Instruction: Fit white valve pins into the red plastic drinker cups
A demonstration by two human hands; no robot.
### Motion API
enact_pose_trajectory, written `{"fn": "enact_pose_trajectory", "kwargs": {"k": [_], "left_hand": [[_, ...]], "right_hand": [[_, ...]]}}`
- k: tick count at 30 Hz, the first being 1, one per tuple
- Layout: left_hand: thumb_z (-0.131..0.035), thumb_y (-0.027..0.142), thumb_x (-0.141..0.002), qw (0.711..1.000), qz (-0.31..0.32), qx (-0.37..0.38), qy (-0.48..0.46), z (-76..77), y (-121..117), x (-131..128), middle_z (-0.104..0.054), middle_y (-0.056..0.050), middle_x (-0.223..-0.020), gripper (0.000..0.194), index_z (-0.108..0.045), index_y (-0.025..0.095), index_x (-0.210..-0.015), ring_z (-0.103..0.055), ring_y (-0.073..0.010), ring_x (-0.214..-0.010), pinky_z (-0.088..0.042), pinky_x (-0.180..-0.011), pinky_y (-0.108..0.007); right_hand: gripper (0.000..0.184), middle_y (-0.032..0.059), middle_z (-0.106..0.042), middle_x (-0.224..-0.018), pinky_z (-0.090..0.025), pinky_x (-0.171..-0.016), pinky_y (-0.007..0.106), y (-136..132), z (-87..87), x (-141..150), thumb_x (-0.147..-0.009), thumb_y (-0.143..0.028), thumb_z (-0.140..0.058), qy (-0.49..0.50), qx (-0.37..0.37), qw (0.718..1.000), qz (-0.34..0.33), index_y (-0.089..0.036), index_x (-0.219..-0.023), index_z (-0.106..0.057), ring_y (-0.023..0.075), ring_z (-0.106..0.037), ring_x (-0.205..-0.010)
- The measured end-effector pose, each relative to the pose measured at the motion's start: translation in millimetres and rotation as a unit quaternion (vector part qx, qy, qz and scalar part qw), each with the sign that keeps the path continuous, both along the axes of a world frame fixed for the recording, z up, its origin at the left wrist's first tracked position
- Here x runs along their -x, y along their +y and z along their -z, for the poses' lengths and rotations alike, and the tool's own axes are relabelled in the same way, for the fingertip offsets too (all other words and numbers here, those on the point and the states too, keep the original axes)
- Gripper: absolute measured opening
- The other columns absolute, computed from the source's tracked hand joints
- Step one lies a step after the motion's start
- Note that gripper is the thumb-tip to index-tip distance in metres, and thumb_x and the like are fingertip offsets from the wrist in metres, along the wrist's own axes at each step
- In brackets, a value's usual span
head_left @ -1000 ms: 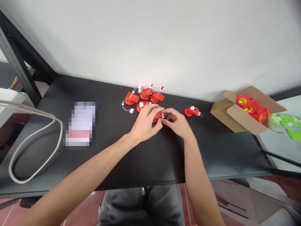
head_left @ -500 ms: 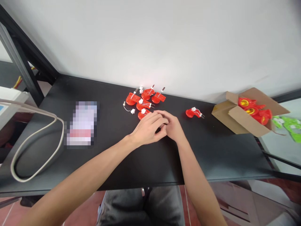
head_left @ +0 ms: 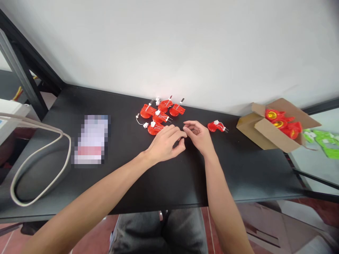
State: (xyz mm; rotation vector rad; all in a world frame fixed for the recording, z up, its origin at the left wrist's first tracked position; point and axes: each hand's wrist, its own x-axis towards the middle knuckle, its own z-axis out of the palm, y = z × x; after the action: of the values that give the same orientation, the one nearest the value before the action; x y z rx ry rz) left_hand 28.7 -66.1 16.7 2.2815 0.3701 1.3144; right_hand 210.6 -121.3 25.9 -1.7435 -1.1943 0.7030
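Several small red plastic parts (head_left: 159,112) with white connectors and thin wires lie grouped on the black table (head_left: 122,183) near the wall. The nearest of them (head_left: 155,127) rests just left of my left hand (head_left: 165,143), whose fingers are loosely curled and hold nothing. My right hand (head_left: 199,135) hovers beside it, fingers bent and apart, also holding nothing. One more red part (head_left: 217,125) lies alone just right of my right hand.
An open cardboard box (head_left: 261,130) holding red and yellow parts sits at the right end of the table. A blurred-out flat item (head_left: 91,139) lies to the left. A grey looped cable (head_left: 34,165) rests at the far left. Green packets (head_left: 324,141) lie beyond the box.
Both hands were closed together on a red part; that part now lies on the table with the group, and my hands have drawn apart and hold nothing.
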Motion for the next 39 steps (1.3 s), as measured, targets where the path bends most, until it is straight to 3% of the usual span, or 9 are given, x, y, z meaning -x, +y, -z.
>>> {"fn": "enact_pose_trajectory", "kwargs": {"k": [9, 14, 21, 26, 30, 32, 35, 37, 39], "left_hand": [[-0.047, 0.014, -0.091, 1.0, 0.0, 0.013, 0.021, 0.6, 1, 0, -0.062, -0.002, -0.076, 0.013, -0.059, 0.019, -0.093, -0.052, -0.0149, -0.068, -0.045, -0.068, -0.03], [-0.046, 0.014, -0.091, 0.999, 0.011, 0.027, 0.027, 2.0, 2, 1, -0.062, -0.002, -0.076, 0.016, -0.06, 0.019, -0.096, -0.054, -0.0155, -0.069, -0.045, -0.069, -0.031], [-0.046, 0.013, -0.091, 0.999, 0.009, 0.019, 0.024, 3.2, 2, 0, -0.061, -0.002, -0.076, 0.015, -0.06, 0.017, -0.094, -0.053, -0.0145, -0.068, -0.044, -0.068, -0.029], [-0.044, 0.015, -0.092, 0.999, 0.01, 0.035, 0.035, 3.7, 0, 0, -0.062, -0.003, -0.078, 0.018, -0.061, 0.017, -0.095, -0.053, -0.0149, -0.069, -0.045, -0.069, -0.03], [-0.043, 0.016, -0.092, 0.998, 0.012, 0.043, 0.039, 4.3, -1, -1, -0.064, -0.003, -0.079, 0.019, -0.061, 0.017, -0.095, -0.054, -0.0151, -0.069, -0.047, -0.07, -0.031], [-0.043, 0.015, -0.092, 0.998, 0.017, 0.045, 0.044, 4.4, -1, -1, -0.064, -0.003, -0.079, 0.018, -0.061, 0.017, -0.096, -0.056, -0.0156, -0.071, -0.047, -0.07, -0.031], [-0.043, 0.013, -0.091, 0.996, 0.028, 0.047, 0.066, 5.3, 0, -1, -0.066, -0.004, -0.08, 0.02, -0.061, 0.017, -0.096, -0.06, -0.0168, -0.075, -0.049, -0.072, -0.032], [-0.043, 0.013, -0.091, 0.995, 0.042, 0.047, 0.083, 7.4, 1, -1, -0.067, -0.005, -0.083, 0.021, -0.062, 0.017, -0.097, -0.062, -0.0182, -0.078, -0.051, -0.074, -0.033], [-0.045, 0.016, -0.091, 0.993, 0.059, 0.055, 0.081, 10.9, 2, -2, -0.069, -0.007, -0.09, 0.019, -0.062, 0.016, -0.099, -0.064, -0.0212, -0.086, -0.053, -0.078, -0.035]], "right_hand": [[0.03, 0.0049, -0.068, -0.102, -0.052, -0.075, 0.033, 1, 7.1, -3, -0.083, -0.042, -0.072, -0.012, 0.008, 1.0, -0.004, -0.022, -0.106, -0.069, 0.0162, -0.065, -0.083], [0.04, 0.0077, -0.065, -0.116, -0.052, -0.063, 0.03, 8, 9.1, -4, -0.081, -0.046, -0.073, -0.004, 0.002, 0.999, 0.041, -0.023, -0.113, -0.065, 0.015, -0.064, -0.078], [0.057, 0.0124, -0.059, -0.14, -0.058, -0.084, 0.04, 44, -1.4, -15, -0.075, -0.04, -0.078, -0.086, -0.029, 0.996, 0.015, -0.024, -0.127, -0.059, 0.0249, -0.062, -0.112], [0.045, 0.0126, -0.07, -0.123, -0.057, -0.088, 0.043, 64, 2.1, -13, -0.079, -0.036, -0.073, -0.106, -0.033, 0.994, 0.001, -0.021, -0.12, -0.065, 0.0264, -0.065, -0.11], [0.041, 0.0103, -0.072, -0.117, -0.058, -0.085, 0.041, 49, 4.0, -15, -0.08, -0.038, -0.074, -0.101, -0.047, 0.994, 0.001, -0.022, -0.116, -0.067, 0.0258, -0.067, -0.109], [0.042, 0.0096, -0.071, -0.118, -0.057, -0.084, 0.041, 37, -6.8, -16, -0.079, -0.039, -0.076, -0.109, -0.057, 0.992, 0.018, -0.024, -0.117, -0.066, 0.0257, -0.066, -0.107], [0.026, 0.0076, -0.07, -0.105, -0.056, -0.08, 0.041, 23, -43.3, 0, -0.086, -0.038, -0.071, -0.139, -0.121, 0.98, 0.069, -0.025, -0.109, -0.068, 0.0239, -0.067, -0.095], [0.017, 0.0054, -0.068, -0.1, -0.055, -0.083, 0.041, 23, -72.0, 26, -0.089, -0.033, -0.069, -0.161, -0.119, 0.98, 0.0, -0.027, -0.105, -0.069, 0.0241, -0.066, -0.093], [0.012, 0.0041, -0.068, -0.1, -0.054, -0.087, 0.044, 32, -91.2, 59, -0.09, -0.026, -0.068, -0.188, -0.059, 0.971, -0.133, -0.028, -0.102, -0.07, 0.0255, -0.066, -0.095]]}}
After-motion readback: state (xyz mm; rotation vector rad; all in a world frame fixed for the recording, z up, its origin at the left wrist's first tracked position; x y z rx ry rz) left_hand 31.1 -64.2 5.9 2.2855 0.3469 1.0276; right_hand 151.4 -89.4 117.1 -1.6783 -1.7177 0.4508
